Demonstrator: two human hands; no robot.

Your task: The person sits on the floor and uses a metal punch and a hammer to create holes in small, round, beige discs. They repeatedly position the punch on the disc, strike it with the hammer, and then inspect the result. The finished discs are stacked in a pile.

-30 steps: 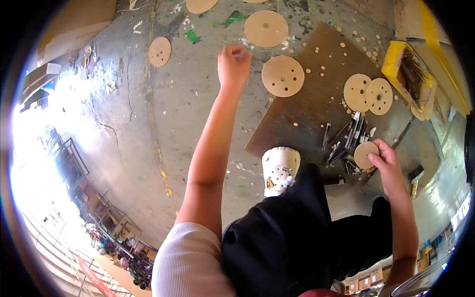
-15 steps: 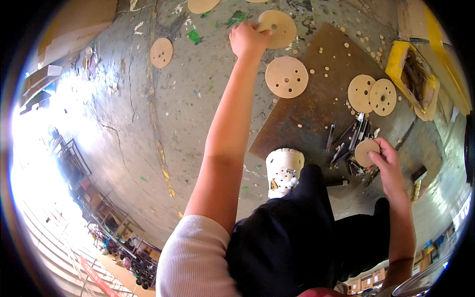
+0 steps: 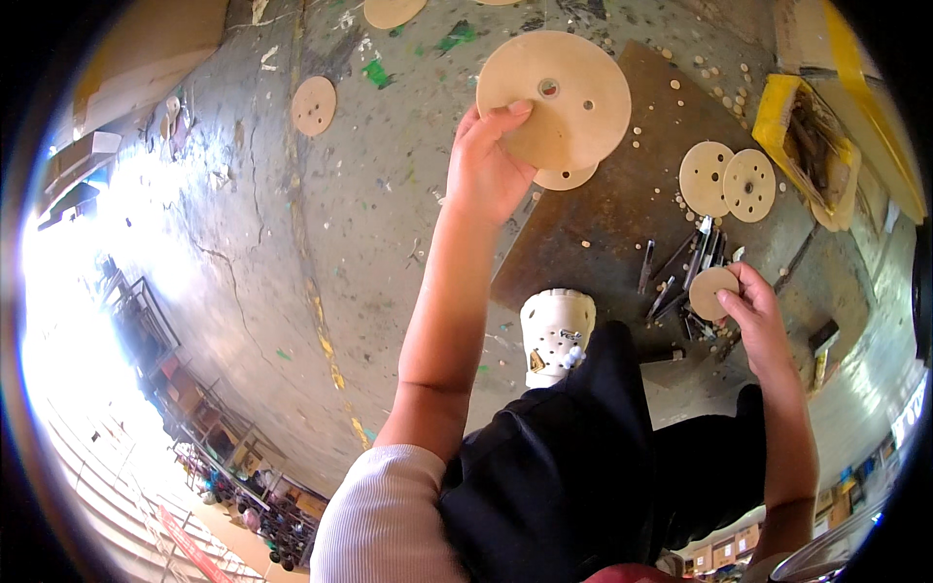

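My left hand (image 3: 493, 160) grips a large tan disc (image 3: 583, 73) by its near-left edge, thumb on top. The disc is raised off the floor, with a hole at its middle and a smaller one to the right. Beneath it, another holed disc (image 3: 567, 181) on the floor is mostly hidden. Between the thumb and fingers of my right hand (image 3: 753, 303) is a small tan disc (image 3: 713, 292), held above a cluster of dark metal tube-like tools (image 3: 695, 267). Two overlapping holed discs (image 3: 708, 179) lie beyond that cluster.
A brown metal plate (image 3: 573, 255) lies on the grey floor, with small round cut-outs scattered over and around it. A yellow open container (image 3: 777, 107) holding dark rods stands at far right. Another disc (image 3: 314, 106) lies at left. My white clog (image 3: 558, 335) rests beside the plate's near edge.
My left hand has lifted the large disc off the floor and drawn it nearer and up. The right hand, still with the small disc, has shifted only slightly.
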